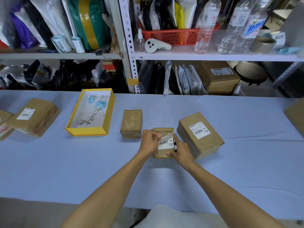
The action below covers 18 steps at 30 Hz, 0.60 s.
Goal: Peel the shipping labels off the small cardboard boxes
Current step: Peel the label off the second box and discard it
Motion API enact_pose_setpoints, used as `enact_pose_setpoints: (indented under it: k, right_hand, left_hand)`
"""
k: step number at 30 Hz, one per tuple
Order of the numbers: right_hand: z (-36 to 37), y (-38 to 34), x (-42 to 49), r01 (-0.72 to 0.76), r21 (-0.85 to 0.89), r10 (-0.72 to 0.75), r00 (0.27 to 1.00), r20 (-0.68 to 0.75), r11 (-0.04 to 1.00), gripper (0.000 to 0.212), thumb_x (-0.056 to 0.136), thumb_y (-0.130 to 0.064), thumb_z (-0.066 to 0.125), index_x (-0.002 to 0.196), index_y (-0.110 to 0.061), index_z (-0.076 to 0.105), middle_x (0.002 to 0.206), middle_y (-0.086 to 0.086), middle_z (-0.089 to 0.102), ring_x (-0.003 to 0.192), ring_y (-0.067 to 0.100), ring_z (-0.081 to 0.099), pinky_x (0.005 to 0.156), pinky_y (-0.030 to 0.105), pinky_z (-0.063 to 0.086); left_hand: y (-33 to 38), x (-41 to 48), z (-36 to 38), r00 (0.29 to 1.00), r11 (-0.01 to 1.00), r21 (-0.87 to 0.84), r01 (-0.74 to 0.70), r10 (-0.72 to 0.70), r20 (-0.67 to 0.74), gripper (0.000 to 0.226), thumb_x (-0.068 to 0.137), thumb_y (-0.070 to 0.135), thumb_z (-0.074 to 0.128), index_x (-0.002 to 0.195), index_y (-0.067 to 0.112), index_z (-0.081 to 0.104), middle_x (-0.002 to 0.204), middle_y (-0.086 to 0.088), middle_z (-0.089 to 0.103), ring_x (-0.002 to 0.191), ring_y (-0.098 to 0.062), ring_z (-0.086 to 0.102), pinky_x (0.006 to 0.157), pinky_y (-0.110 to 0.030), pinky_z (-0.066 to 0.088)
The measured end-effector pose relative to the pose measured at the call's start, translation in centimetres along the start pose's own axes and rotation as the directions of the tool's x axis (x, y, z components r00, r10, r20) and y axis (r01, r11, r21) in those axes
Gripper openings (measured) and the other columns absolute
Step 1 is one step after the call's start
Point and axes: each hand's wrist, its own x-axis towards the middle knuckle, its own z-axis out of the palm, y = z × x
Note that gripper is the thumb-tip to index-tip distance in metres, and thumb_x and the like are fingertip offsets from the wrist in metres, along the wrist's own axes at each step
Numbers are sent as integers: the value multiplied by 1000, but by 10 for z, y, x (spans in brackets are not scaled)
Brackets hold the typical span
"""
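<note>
A small cardboard box [162, 153] stands at the middle of the table with a white shipping label [166, 142] on its top face. My left hand [148, 142] pinches the label's upper left corner between thumb and fingers. My right hand [180, 151] grips the box's right side and near corner. To the right lies a larger box [199, 134] that carries its own label [199, 130]. Just left of my hands stands a bare small box [131, 123] with no label on top.
A yellow-rimmed tray [89, 130] holding crumpled label scraps sits at the left. Further left lie two labelled boxes [32, 117]. Another box edge [296, 116] shows at the far right. Shelves [213, 55] with bags, bottles and a red basket rise behind the table.
</note>
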Motion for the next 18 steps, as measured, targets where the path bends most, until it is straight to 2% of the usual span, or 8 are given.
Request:
enact_pose_setpoints:
  k: [4,7,10,14,18]
  right_hand:
    - [0,1,-1,30,-12,-30,999,-14,999,67,68,-7,75,124,-31,48,102,-8,70,93,13,65,76,41,59]
    - [-1,0,-1,18,-9,-18,1000,-13,1000,67,66,-5,72,124,-31,48,102,-8,70,93,14,65,77,42,59]
    - [-1,1,-1,26,-12,-26,1000,-10,1000,67,66,-7,70,124,-31,48,101,-8,70,92,15,66,76,42,59]
    - [-1,1,0,29,-14,-29,999,-15,999,69,67,-5,72,127,-29,48,103,-6,70,94,15,66,77,41,59]
    - [-2,0,-1,21,-9,-21,1000,-17,1000,68,68,-4,72,127,-28,49,102,-5,70,94,14,66,78,41,59]
  left_hand:
    - [1,2,-1,999,1000,-20,-7,8,31,14,88,18,62,77,13,68,110,-11,59,95,-18,62,83,-23,46]
    - [0,3,-1,999,999,-33,-3,4,42,17,88,19,63,71,19,67,110,-11,60,97,-20,63,86,-27,49]
    - [0,2,-2,999,998,-58,8,-5,45,23,88,19,64,65,24,63,108,-16,62,91,-20,64,84,-28,50]
    - [2,1,-3,998,997,-77,25,-21,52,25,88,19,63,64,22,60,110,-16,60,96,-24,64,86,-31,50]
    - [1,1,-4,998,995,-97,11,-4,66,23,88,19,64,65,21,62,111,-17,60,93,-22,64,87,-31,51]
